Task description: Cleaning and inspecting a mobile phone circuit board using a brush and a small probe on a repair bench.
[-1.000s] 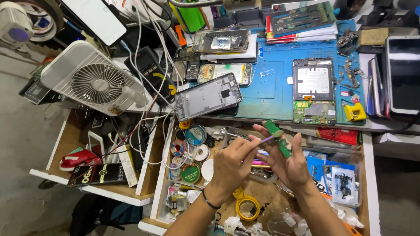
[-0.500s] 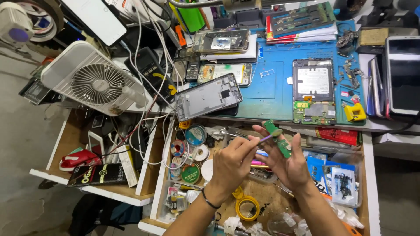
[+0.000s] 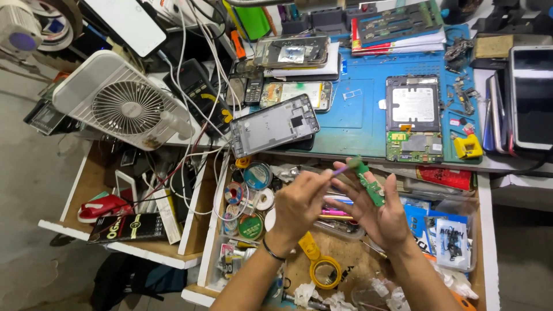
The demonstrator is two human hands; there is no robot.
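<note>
Left hand: the left hand [image 3: 299, 204] was curled closed round a thin purple-handled tool [image 3: 340, 169], tip touching the board's upper end.
Right hand: the right hand [image 3: 383, 216] lay partly open, fingers pinching a narrow green circuit board [image 3: 367, 183].
Location: held over the open drawer [image 3: 345, 259], just below the blue work mat [image 3: 360, 115].
Handling: probably light, stiff, fragile; best gripped by its long edges, clear of components.
Nearby: a grey phone frame [image 3: 275, 125], a white fan [image 3: 124, 106].
</note>
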